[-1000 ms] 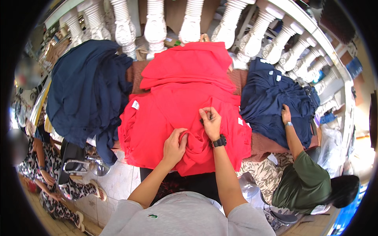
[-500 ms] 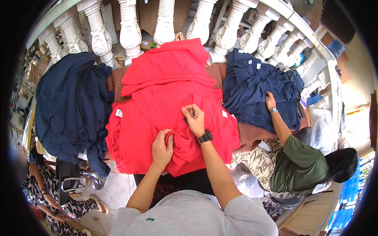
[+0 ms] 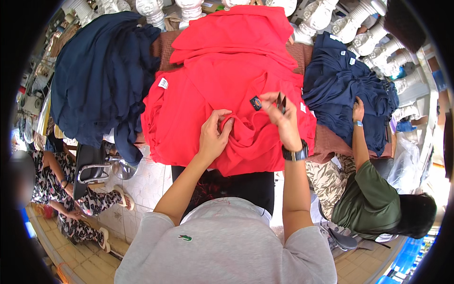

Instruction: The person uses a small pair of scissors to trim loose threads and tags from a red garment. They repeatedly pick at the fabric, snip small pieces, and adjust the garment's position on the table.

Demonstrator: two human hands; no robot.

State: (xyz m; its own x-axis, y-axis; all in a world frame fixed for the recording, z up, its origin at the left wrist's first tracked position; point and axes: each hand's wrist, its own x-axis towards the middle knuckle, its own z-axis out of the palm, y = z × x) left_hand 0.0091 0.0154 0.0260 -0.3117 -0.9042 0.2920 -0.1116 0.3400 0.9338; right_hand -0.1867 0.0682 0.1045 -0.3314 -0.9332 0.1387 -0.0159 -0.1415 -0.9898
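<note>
Red garments (image 3: 184, 128) lie in a broad pile in front of me, with a folded red stack behind. My left hand (image 3: 213, 135) is closed on the edge of a red garment's neckline (image 3: 245, 130), pinching the cloth between thumb and fingers. Just right of it, my right hand (image 3: 285, 124) is raised over the cloth. It grips small dark thread snips (image 3: 281, 102), whose two pointed blades stick up past the fingers. A black neck label (image 3: 256, 102) shows on the red cloth beside the right fingertips. White tags sit on the pile's left and right sides.
Navy garments (image 3: 99, 80) are heaped at left, with another navy pile (image 3: 338, 90) at right. A person in a green shirt (image 3: 376, 199) rests a hand on the right pile. Someone in patterned clothes sits at lower left near a black stool (image 3: 90, 165). White balusters (image 3: 314, 21) line the back.
My right hand has lifted and moved right, bringing the snips' blades and the black label into sight. My left hand keeps its pinch on the red cloth. The whole view has tilted downward.
</note>
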